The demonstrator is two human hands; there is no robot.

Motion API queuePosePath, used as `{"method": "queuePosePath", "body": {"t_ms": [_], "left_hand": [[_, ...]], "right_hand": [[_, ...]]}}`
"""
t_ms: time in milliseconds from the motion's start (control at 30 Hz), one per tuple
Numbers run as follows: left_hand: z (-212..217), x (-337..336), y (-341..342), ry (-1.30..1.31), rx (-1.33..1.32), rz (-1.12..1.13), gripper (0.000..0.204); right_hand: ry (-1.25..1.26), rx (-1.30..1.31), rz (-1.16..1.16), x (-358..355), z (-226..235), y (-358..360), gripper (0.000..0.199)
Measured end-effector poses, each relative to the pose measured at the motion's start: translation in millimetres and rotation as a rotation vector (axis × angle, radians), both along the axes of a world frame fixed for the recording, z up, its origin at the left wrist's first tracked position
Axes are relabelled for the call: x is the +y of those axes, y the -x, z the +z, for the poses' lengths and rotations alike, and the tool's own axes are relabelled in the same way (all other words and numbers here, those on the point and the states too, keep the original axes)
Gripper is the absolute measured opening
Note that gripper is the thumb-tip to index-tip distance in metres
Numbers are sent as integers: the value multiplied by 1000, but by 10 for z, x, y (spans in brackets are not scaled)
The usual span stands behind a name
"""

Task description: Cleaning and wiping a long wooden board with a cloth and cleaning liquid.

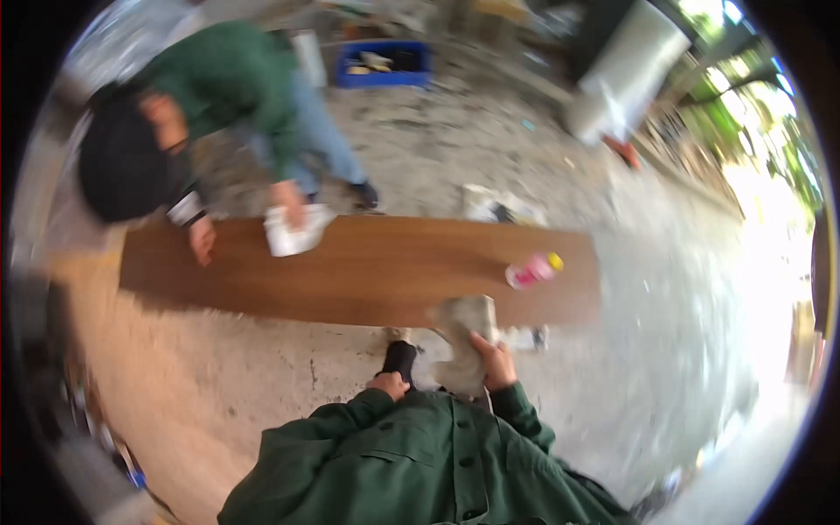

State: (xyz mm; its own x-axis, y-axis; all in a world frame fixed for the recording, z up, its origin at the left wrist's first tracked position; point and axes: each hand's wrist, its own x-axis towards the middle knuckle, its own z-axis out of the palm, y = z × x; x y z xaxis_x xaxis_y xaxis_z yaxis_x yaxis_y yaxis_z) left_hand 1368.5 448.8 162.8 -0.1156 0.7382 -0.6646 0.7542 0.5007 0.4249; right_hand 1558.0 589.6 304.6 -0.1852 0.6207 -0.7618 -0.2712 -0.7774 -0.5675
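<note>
My right hand (496,360) is closed on a beige cloth (466,324), which hangs in front of my body near the board's close edge. Low in front of my waist is my left hand (391,385), beside a dark sock-like shape (400,359) below it. Motion blur smears its fingers, and nothing plainly shows in it. A long brown wooden board (385,271) lies across the view ahead of me. On its right part is a bottle (529,271) with pink contents and a yellow cap.
Across the board at left, a bent-over person (219,83) in green presses a white cloth (293,232) on it. A blue crate (383,66) with things inside stands behind. A whitish roll (630,66) leans at the far right, and a pale sheet (503,206) lies beyond the board.
</note>
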Motion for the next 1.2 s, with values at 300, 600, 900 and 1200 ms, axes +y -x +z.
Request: {"method": "queuePosePath", "body": {"t_ms": [300,600,900,1200], "left_hand": [[600,2025,-803,-781,-343,-18,30],[333,3205,-2229,-823,-29,-268,57],[609,3232,-2723,-798,136,-109,31],[710,3195,-2818,-998,48,-31,28]], "right_hand": [[57,-136,-379,-268,14,-1108,30],[-92,-253,-380,-95,-233,-2605,29],[-65,-353,-226,405,-605,-3685,31],[-91,-257,-91,662,-905,-3742,30]]}}
